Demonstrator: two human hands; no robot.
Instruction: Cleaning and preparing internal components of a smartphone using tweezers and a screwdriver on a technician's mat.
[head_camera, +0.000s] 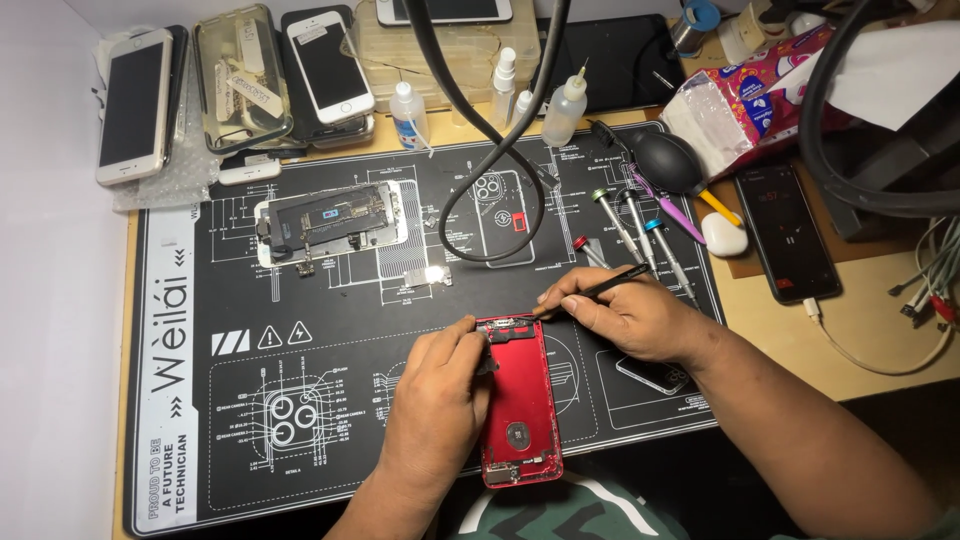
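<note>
Red phone housing (522, 420) steadied by left hand (440, 400); right hand (635, 315), 1 o'clock, pinching black spudger (600, 288)—pry shallow, lightly.

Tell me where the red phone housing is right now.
In the head view the red phone housing lies low on the black repair mat, just right of centre, steadied by the left hand, the right hand above its top edge.

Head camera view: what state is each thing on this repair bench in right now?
Red phone housing: opened, insides showing, flat on the mat.
Left hand: steadying the housing's left edge.
Right hand: gripping black tweezers, tip at the housing's top edge.
Silver phone frame: opened, board exposed.
Dark phone: screen lit, cable plugged in.
White phone: screen dark.
Screwdrivers: lying unused.
</note>
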